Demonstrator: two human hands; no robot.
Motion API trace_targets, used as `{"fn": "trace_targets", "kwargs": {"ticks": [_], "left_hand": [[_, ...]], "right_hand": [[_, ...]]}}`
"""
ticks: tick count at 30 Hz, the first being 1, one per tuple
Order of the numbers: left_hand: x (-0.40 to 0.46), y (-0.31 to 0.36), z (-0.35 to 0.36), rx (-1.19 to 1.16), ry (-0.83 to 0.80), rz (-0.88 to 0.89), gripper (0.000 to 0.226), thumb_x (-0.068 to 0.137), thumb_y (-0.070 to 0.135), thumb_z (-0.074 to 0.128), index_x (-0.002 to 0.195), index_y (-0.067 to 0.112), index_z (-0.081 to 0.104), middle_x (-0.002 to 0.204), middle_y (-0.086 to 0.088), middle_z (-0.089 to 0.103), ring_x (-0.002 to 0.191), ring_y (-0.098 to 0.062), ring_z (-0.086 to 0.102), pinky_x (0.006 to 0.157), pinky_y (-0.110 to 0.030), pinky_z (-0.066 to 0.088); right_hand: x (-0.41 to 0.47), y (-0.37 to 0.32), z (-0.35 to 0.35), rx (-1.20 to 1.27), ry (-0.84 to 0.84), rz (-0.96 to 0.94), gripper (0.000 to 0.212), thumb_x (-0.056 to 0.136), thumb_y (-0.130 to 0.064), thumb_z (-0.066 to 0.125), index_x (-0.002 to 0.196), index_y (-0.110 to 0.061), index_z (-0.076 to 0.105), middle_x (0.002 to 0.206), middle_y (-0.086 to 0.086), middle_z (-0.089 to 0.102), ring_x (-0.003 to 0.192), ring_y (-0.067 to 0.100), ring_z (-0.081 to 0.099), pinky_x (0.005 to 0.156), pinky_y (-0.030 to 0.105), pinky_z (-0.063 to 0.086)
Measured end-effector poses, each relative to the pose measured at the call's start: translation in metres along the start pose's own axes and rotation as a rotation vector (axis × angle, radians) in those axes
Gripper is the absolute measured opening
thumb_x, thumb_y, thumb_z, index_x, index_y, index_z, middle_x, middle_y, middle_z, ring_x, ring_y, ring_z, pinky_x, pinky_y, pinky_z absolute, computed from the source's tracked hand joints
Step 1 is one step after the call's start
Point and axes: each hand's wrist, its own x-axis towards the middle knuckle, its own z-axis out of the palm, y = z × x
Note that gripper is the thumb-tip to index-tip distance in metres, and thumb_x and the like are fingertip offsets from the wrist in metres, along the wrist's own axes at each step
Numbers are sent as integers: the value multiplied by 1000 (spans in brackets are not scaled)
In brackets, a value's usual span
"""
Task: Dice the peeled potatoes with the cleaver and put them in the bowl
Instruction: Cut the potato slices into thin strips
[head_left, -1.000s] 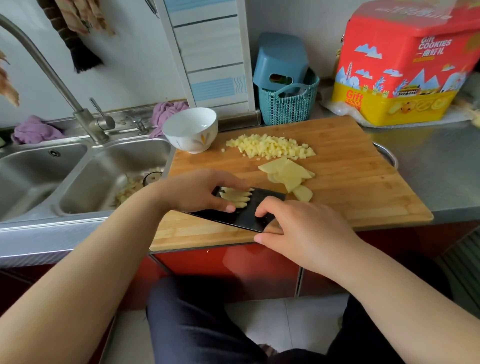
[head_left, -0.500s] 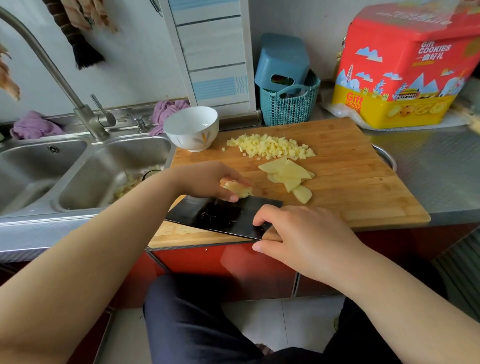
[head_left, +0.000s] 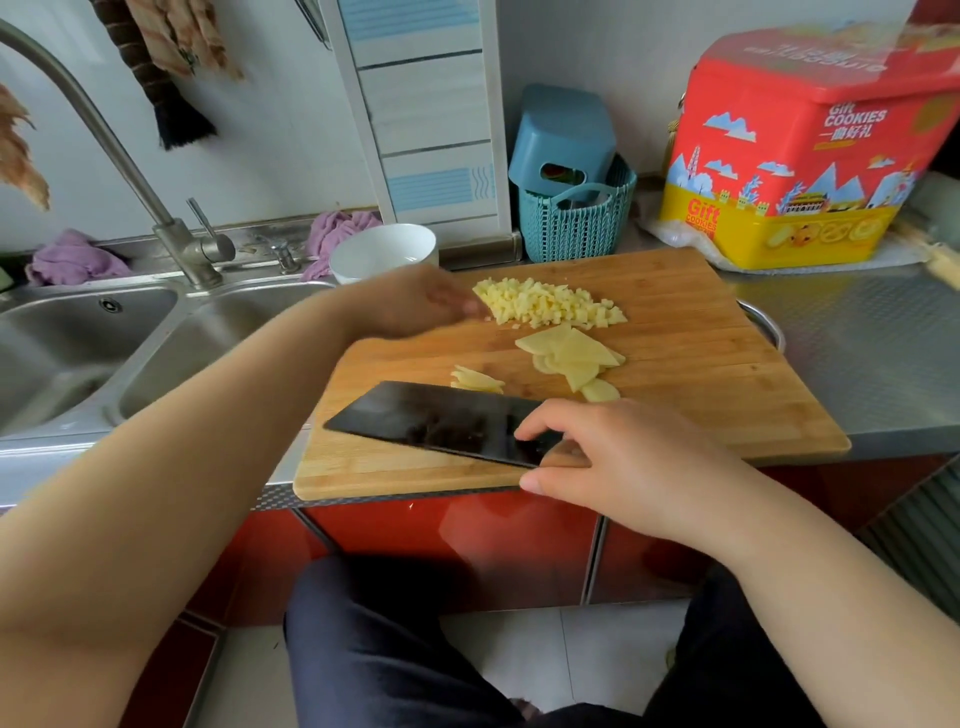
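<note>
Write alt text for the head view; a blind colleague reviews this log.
A person's right hand holds a black cleaver flat over a wooden cutting board, while the left hand reaches the diced potato pile. Potato slices lie between; a white bowl sits behind.

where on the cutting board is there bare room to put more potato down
Free: the right part of the cutting board, beyond the potato slices, and the near-left corner below the cleaver. Crowded: the middle and far-left, with the diced potato, small slice stack and left hand.

Left hand (head_left: 415, 304) dropped slices (head_left: 475, 379), reached diced pile (head_left: 550, 304).
</note>
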Motion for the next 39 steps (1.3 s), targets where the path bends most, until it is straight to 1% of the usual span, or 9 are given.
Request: {"fn": "trace_targets", "kwargs": {"ticks": [3,7,9,14,21,30,33,37,39], "left_hand": [[-8,-8,-15,-77,316,-7,22,99,30,54,115,29,68,112,12,65,103,-5,58,95,-26,46],[-17,-17,-5,86,1026,204,17,99,19,52,107,12,65,109,-3,63,97,-15,57,83,-35,50],[-23,-19,10,248,1197,366,11,99,12,53,106,7,59,105,-16,62,96,-28,58,78,-39,49],[-27,-24,68,512,819,616,24,96,10,55,120,10,52,114,-20,62,97,-31,58,80,-37,46],[-27,-27,91,522,585,547,25,99,19,50,119,10,60,118,-12,58,97,-28,52,76,-39,44],[-32,-41,93,393,384,347,45,99,46,38,119,17,65,117,-2,59,111,-23,51,89,-44,48],[-32,-38,85,197,237,212,60,89,62,49,136,24,53,136,4,48,125,-17,41,102,-44,43],[-27,-33,72,93,-127,50,89,84,41,72,153,37,17,159,15,17,144,-14,20,117,-42,25],[-23,-32,68,128,-217,41,88,88,32,70,154,39,12,160,15,17,145,-14,20,119,-43,23]], "right_hand": [[9,14,-6,218,13,104,30,85,-58,63,114,-50,59,81,-24,54,83,1,61,78,32,54],[29,29,-13,546,75,181,16,91,-41,64,104,-33,66,72,-2,71,56,7,60,58,32,54],[33,31,-19,603,103,191,21,95,-36,60,98,-17,69,70,2,71,56,11,60,54,29,53],[36,34,-27,743,140,190,25,97,-31,58,90,-11,69,66,4,69,55,14,59,52,31,51],[36,33,-28,841,142,184,21,96,-33,59,102,-14,68,67,5,68,54,12,59,51,28,49],[37,36,-32,886,146,171,20,96,-34,60,103,-17,67,67,6,68,55,14,58,51,28,49],[35,38,-38,881,197,163,19,96,-33,59,99,-16,68,66,6,67,54,14,57,48,26,49],[33,44,-45,873,272,195,18,96,-33,59,100,-18,68,63,3,67,53,12,58,47,24,49],[31,46,-46,871,279,207,19,96,-34,59,101,-18,68,63,3,67,53,12,58,47,25,49]]}}
